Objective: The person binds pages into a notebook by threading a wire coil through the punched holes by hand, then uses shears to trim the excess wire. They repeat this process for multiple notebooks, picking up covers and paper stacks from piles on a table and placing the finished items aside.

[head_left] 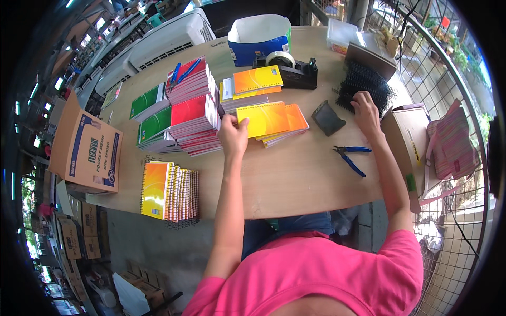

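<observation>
- Nearest, the left hand [233, 134] pinches the near-left corner of a yellow notebook [262, 119] lying mid-bench [295, 179].
- Likely light and bendy; best gripped along an edge.
- Right hand [365, 107] curls its fingers into black binding coils [365, 83] far right.
- Blue pliers [350, 156] lie nearby.

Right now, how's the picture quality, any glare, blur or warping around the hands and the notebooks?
Head view: daylight is even and soft. The left hand on the yellow notebook and the right hand at the black binding coils look sharp. Fisheye bends the table edge; the upper right beyond the wire fence is glary.
</observation>
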